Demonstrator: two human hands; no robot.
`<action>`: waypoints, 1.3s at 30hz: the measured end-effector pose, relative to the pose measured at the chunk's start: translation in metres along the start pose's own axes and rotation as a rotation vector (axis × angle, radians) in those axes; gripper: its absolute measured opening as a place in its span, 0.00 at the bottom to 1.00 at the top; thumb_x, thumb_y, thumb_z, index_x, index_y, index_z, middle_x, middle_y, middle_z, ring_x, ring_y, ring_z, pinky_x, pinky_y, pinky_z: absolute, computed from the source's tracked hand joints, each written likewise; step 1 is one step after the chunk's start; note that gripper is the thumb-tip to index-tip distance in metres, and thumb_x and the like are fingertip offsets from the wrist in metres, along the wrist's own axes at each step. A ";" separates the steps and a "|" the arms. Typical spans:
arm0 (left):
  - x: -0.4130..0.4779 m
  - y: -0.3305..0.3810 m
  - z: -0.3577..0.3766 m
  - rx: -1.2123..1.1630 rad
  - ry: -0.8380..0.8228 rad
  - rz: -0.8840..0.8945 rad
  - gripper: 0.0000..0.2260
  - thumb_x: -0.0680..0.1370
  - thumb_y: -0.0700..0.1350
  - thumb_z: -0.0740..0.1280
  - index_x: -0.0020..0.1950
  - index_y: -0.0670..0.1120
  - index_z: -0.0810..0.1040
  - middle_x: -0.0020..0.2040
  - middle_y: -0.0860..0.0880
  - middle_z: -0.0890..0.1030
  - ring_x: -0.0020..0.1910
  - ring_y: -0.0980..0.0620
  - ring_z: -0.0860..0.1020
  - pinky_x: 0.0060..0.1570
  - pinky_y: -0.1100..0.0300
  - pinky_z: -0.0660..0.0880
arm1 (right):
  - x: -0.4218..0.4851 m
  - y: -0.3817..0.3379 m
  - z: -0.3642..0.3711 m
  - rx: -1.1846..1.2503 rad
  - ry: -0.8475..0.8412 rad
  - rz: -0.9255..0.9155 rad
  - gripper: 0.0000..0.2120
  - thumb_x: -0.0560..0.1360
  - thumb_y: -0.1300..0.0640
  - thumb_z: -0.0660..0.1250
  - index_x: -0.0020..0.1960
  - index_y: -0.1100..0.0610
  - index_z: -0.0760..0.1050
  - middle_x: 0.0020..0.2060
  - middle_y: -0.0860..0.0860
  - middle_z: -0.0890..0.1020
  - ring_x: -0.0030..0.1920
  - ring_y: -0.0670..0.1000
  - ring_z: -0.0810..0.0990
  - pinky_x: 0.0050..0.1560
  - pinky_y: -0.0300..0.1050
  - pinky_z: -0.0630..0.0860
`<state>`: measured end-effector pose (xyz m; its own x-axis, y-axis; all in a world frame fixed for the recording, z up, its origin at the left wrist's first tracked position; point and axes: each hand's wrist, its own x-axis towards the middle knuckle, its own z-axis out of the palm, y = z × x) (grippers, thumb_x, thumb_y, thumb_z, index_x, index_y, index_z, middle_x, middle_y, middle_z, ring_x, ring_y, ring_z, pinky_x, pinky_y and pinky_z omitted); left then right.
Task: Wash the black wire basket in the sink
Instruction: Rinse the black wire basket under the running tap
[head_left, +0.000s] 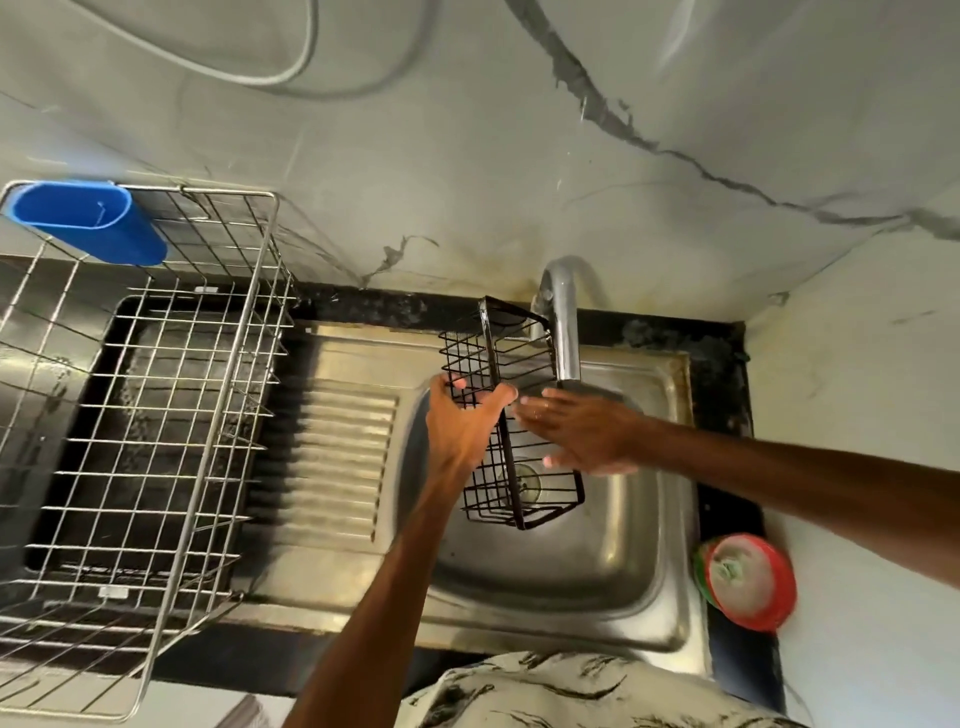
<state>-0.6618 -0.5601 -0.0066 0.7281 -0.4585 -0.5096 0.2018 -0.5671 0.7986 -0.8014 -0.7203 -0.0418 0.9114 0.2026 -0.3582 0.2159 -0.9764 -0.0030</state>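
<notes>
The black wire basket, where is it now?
Head view, right of centre: the black wire basket is over the sink, beside the faucet, gripped by the left hand.

The left hand is gripping the black wire basket, thumb and fingers curling round its wires, its bare forearm reaching up from the near edge of the bench. The right hand is lying flat against the basket, fingers straight and spread, its bare arm stretching in from the right edge.
</notes>
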 end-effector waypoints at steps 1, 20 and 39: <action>-0.002 0.002 0.001 0.003 0.006 0.013 0.31 0.72 0.56 0.77 0.69 0.49 0.68 0.62 0.51 0.74 0.59 0.50 0.75 0.58 0.53 0.73 | 0.003 0.009 -0.009 -0.013 0.047 0.055 0.34 0.83 0.36 0.48 0.82 0.54 0.50 0.80 0.55 0.49 0.80 0.55 0.51 0.74 0.49 0.65; -0.002 0.005 0.011 -0.101 0.042 0.101 0.27 0.69 0.58 0.77 0.61 0.52 0.71 0.56 0.52 0.77 0.56 0.52 0.77 0.64 0.44 0.76 | 0.002 0.028 -0.018 0.103 0.083 0.168 0.34 0.84 0.38 0.45 0.82 0.57 0.46 0.81 0.56 0.49 0.81 0.54 0.53 0.76 0.55 0.64; -0.012 0.000 0.009 -0.306 0.245 0.330 0.24 0.71 0.45 0.78 0.60 0.46 0.70 0.52 0.52 0.78 0.52 0.60 0.80 0.59 0.52 0.78 | -0.021 -0.061 0.020 0.900 0.302 0.509 0.29 0.82 0.35 0.54 0.72 0.53 0.71 0.73 0.51 0.72 0.76 0.48 0.64 0.78 0.49 0.57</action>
<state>-0.6766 -0.5607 -0.0035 0.9100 -0.3851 -0.1533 0.0906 -0.1761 0.9802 -0.8406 -0.6668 -0.0524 0.8969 -0.3529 -0.2665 -0.4378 -0.6228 -0.6484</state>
